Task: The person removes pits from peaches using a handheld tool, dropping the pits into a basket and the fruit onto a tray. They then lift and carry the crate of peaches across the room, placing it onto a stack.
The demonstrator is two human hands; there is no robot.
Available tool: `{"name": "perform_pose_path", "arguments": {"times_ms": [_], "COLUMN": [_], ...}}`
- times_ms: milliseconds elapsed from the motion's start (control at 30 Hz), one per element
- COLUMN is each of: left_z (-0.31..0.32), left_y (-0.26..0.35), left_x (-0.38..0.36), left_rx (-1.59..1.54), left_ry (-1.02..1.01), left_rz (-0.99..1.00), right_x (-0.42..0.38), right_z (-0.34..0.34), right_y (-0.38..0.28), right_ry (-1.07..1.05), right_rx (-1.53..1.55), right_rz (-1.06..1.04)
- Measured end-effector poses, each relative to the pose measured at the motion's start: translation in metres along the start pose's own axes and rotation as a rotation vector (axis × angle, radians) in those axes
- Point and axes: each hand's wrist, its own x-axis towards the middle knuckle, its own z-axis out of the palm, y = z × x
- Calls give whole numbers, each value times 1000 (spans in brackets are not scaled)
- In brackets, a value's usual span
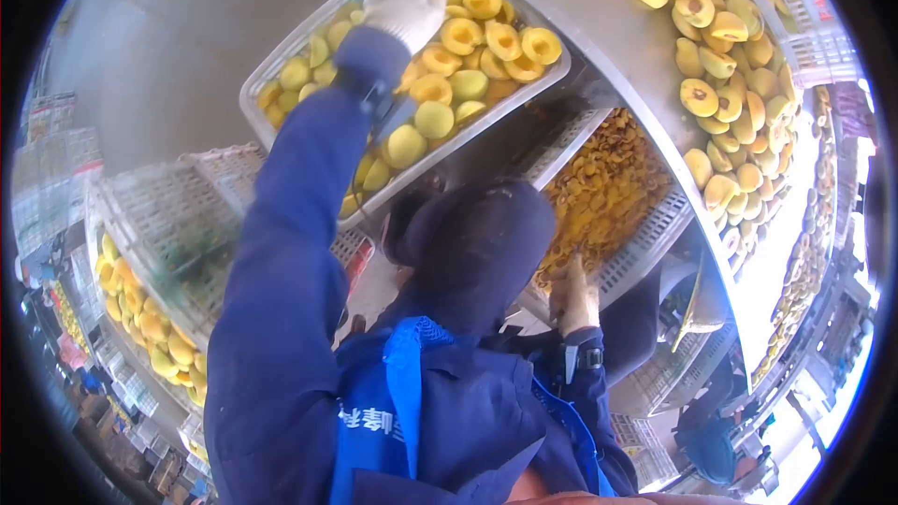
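My left hand (404, 2), in a white glove, reaches over a metal tray (468, 136) heaped with halved yellow peaches (463, 36). Its fingers are blurred and partly cut off by the top edge of the view, so a grip cannot be made out. Lower down, my right hand (573, 301) is curled closed beside the near end of a white slatted crate (655, 241). What it holds, if anything, is too small to name. Small orange-brown scraps (608, 192) fill that crate.
A metal worktop (599, 28) on the right bears a long pile of halved peaches (734, 103). White crates (168, 224) stand at the left, with more yellow fruit (150, 318) beside them. Another white crate (795, 14) sits at the upper right.
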Motion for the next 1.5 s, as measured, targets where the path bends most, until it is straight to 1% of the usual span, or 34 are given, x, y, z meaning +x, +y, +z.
{"name": "perform_pose_path", "arguments": {"times_ms": [33,67,100,167,200,233,300,367,400,433,467,500,567,600,633,667,700,733,767,833,967,1033,1067,1133,1167,1200,1233,1267,1300,1333,1400,1433,1467,1500], "left_z": [15,30,46,74,75,71,53,12,-6,-33,-55,-73,-50,-79,-75,-106,-108,-85,-113,-125,-72,-60,-41,-24,-37,-63,-62,-55,-48,-65,-59,-57,-85,-93], "left_y": [7,12,12,-2,5,11,17,45,60,69,72,71,23,13,-17,-28,-49,-87,-80,-79,-103,-82,-98,-108,-103,-88,-97,-105,-109,-99,-96,-90,-49,-34], "left_x": [13,12,6,11,-4,-23,-16,-41,-60,-71,-79,-88,-126,-108,-114,-88,-84,-97,-76,-54,-59,-62,-75,-97,-85,-60,-50,-53,-67,-68,-83,-91,-78,-90], "left_rx": [118,159,205,261,283,258,232,178,174,112,130,140,417,448,530,514,583,675,610,452,437,507,550,547,550,424,404,379,352,360,406,423,371,385], "left_ry": [-373,-516,-652,-515,-486,-452,-306,-227,-244,-330,-401,-476,-330,-504,-395,-576,-570,-245,-439,-552,-449,-463,-320,-292,-256,-507,-427,-373,-342,-268,-195,-164,-463,-550], "left_rz": [-176,-206,-249,-219,-201,-248,-297,-335,-355,-380,-430,-473,-495,-592,-557,-598,-584,-473,-579,-696,-611,-633,-544,-529,-503,-649,-664,-679,-696,-611,-506,-457,-570,-500], "right_x": [1,3,-4,-12,-19,-26,-16,-22,-24,-25,-42,-45,-65,-83,-100,-109,-119,-125,-130,-135,-104,-96,-96,-100,-99,-96,-95,-103,-103,-103,-96,-96,-95,-94], "right_z": [1,-4,-6,-2,-4,-6,-10,-9,-8,-3,4,1,-16,-22,-28,-38,-44,-52,-59,-62,-54,-37,-26,-9,-4,1,4,8,4,0,1,-3,-7,-9], "right_y": [-2,4,0,-6,-3,2,2,-8,-15,-25,-42,-49,-74,-88,-99,-105,-110,-112,-112,-110,-83,-69,-67,-63,-59,-62,-64,-73,-72,-71,-77,-76,-75,-74], "right_ry": [16,-29,2,17,11,5,-39,-47,-16,16,77,117,129,168,210,249,269,278,281,308,322,334,315,270,211,202,195,170,149,126,185,187,189,190], "right_rx": [-11,8,-60,-128,-131,-134,-174,-230,-237,-239,-293,-346,-454,-481,-511,-500,-427,-425,-424,-476,-442,-425,-416,-367,-364,-411,-461,-578,-572,-566,-485,-485,-482,-472], "right_rz": [29,35,-10,-136,-192,-248,-292,-316,-295,-282,-330,-496,-669,-699,-723,-651,-593,-598,-598,-558,-401,-295,-276,-250,-341,-335,-324,-434,-498,-562,-402,-403,-404,-408]}}
